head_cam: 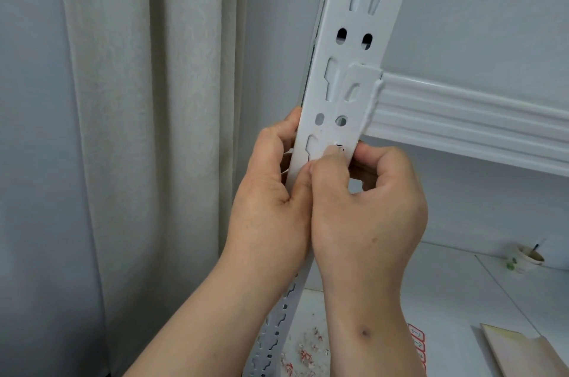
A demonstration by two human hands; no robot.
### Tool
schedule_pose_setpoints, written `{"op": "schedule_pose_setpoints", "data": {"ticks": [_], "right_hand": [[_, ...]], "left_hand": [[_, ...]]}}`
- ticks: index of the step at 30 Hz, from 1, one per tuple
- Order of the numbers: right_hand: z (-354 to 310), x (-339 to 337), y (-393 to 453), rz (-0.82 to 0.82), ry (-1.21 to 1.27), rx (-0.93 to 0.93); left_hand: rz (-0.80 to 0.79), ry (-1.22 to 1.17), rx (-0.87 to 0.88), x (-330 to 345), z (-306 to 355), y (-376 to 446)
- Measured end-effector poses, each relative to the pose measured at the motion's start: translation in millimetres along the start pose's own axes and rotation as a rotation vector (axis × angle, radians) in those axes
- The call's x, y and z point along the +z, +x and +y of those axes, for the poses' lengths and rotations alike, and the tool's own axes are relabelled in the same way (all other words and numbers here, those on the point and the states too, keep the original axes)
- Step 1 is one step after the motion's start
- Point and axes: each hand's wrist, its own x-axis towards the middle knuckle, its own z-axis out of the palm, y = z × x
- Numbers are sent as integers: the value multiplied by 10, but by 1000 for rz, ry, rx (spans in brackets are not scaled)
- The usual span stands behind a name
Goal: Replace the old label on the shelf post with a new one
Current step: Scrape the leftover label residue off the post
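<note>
Two bare forearms rising from the bottom edge toward a white slotted shelf post. Left hand wrapped around the post's left edge, fingers out of sight behind the metal, closed on it. Right hand curled against the post's face just beside the left, thumb tip pressed flat to the metal at a keyhole slot, other fingers folded behind the right edge; whether anything is pinched under the thumb cannot be told, and no label can be made out on the post at the thumb. Below the wrists, torn red-and-white paper scraps scattered over a white shelf surface, near the post's foot. To their right, partly hidden by the right forearm, a sheet of red-bordered labels lying flat. Farther right, a pale flat card at the lower corner. Deeper on the shelf, a small paper cup tipped on its side. Above the hands, a ribbed white shelf beam hooked into the post and running right. Behind, a grey wall and, to the left, a pale curtain hanging in folds.
</note>
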Motion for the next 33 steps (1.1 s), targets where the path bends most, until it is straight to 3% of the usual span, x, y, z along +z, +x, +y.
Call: {"op": "schedule_pose_setpoints", "data": {"ticks": [13, 24, 30, 33], "right_hand": [[-16, -19, 46, -18, 16, 34], [81, -76, -77, -63, 197, 70], [93, -94, -56, -100, 217, 61], [104, -117, -49, -140, 242, 78]], "left_hand": [[14, -4, 18, 7, -17, 8], [33, 73, 9, -1, 33, -4], [66, 177, 71, -6, 65, -82], [143, 321, 218, 31, 54, -124]]}}
